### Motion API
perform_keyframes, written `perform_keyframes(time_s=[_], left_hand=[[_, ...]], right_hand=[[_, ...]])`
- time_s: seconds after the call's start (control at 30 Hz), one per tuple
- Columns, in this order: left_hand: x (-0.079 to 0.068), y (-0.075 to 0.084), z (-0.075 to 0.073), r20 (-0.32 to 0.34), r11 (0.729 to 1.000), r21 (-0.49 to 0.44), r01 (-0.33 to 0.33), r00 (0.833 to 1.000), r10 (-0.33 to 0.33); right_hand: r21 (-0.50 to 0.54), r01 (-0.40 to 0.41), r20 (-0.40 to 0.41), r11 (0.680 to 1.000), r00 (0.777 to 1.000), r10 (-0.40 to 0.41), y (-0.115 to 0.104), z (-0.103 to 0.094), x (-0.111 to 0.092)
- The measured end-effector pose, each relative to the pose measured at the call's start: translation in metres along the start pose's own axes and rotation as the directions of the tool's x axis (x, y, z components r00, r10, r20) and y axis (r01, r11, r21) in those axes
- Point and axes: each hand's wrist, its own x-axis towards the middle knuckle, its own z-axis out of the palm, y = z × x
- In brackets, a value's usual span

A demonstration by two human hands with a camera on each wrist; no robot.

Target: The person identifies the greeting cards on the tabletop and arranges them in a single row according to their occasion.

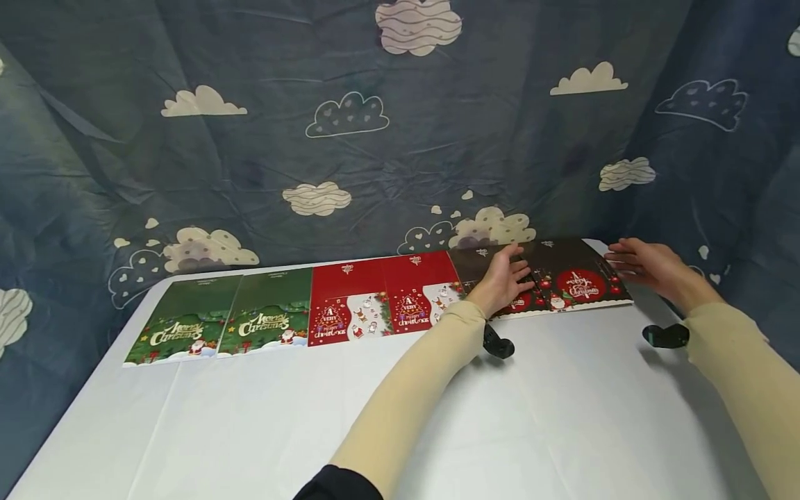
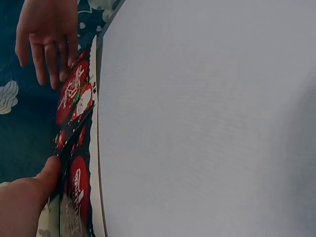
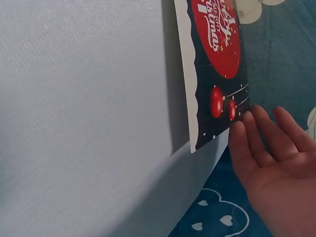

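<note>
Two dark Christmas cards with red ovals lie at the right end of a row of cards. The rightmost dark card (image 1: 578,281) has my hands at its two sides. My left hand (image 1: 502,281) is over the other dark card (image 1: 465,260), partly hiding it, with its thumb (image 2: 48,173) by the seam where the two overlap. Fingers loosely extended, my right hand (image 1: 656,269) is at the rightmost card's right edge. In the right wrist view its fingertips (image 3: 238,129) appear to touch that edge. The card's near edge casts a shadow on the cloth.
Left of the dark cards lie two red cards (image 1: 350,305) (image 1: 421,292), then two green cards (image 1: 181,323) (image 1: 265,312). All rest along the far edge of a white-covered table (image 1: 281,423). A dark blue cloud-patterned curtain (image 1: 262,160) hangs behind.
</note>
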Motion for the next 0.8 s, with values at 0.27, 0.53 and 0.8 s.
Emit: perform_keyframes(time_s=[0.27,0.53,0.8], left_hand=[[0.002,0.003,-0.003,0.012,0.998,0.044,0.049,0.999,-0.05],[0.0,0.0,0.001,0.029,0.999,0.004,0.037,0.999,-0.037],[0.001,-0.01,0.009,0.0,0.996,-0.086,0.021,1.0,-0.022]], right_hand=[[-0.01,0.019,0.046,1.0,0.999,-0.019,-0.012,0.007,-0.009],[-0.047,0.04,0.083,0.998,0.996,-0.036,-0.022,0.006,-0.011],[-0.04,0.019,0.114,0.999,0.993,-0.014,-0.018,0.003,-0.009]])
